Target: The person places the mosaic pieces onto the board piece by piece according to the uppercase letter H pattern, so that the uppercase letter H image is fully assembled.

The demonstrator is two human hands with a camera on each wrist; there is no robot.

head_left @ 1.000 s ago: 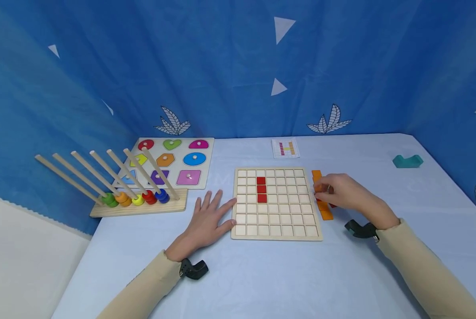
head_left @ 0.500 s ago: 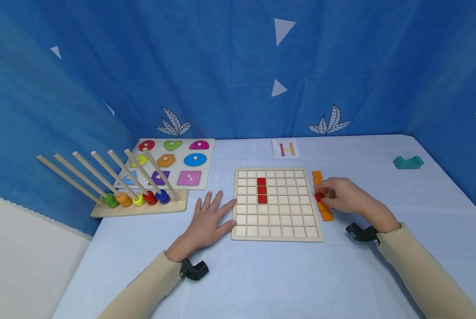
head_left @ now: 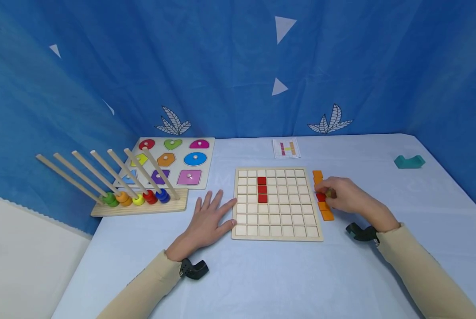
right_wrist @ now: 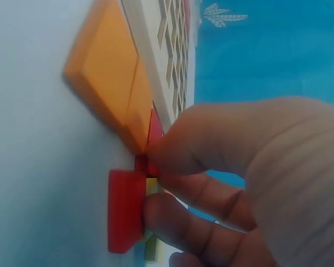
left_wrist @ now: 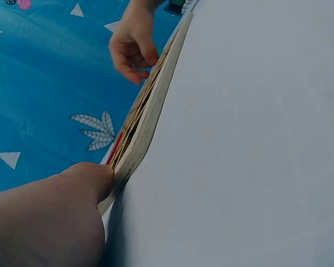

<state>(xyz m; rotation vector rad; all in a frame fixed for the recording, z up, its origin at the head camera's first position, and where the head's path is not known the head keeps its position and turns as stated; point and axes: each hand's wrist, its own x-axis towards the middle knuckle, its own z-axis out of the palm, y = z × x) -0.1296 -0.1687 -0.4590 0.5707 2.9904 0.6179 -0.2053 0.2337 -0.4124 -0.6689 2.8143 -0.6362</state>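
Note:
My left hand (head_left: pixel 207 223) lies spread on the table, its thumb and index fingertip touching the left edge of the wooden grid board (head_left: pixel 277 236). Three red tiles (head_left: pixel 262 189) sit in one column of that board. Just right of the board, my right hand (head_left: pixel 347 196) pinches a red tile (head_left: pixel 320 197) between thumb and fingers, low among the loose tiles. Orange tiles (right_wrist: pixel 108 61) lie in a row there. In the right wrist view another red tile (right_wrist: pixel 125 211) lies near my fingers, with a yellow tile (right_wrist: pixel 150 211) partly hidden behind them.
A printed pattern card (head_left: pixel 286 149) lies behind the board. To the left stand a peg rack (head_left: pixel 178 204) with coloured rings and a shape puzzle (head_left: pixel 207 170). A teal curved piece (head_left: pixel 409 162) sits at the far right. Blue cloth (head_left: pixel 230 66) hangs behind the table.
My right hand has shifted slightly right and toward me, leaving the red tile at its fingertips in plainer view. My left hand and the board have stayed put.

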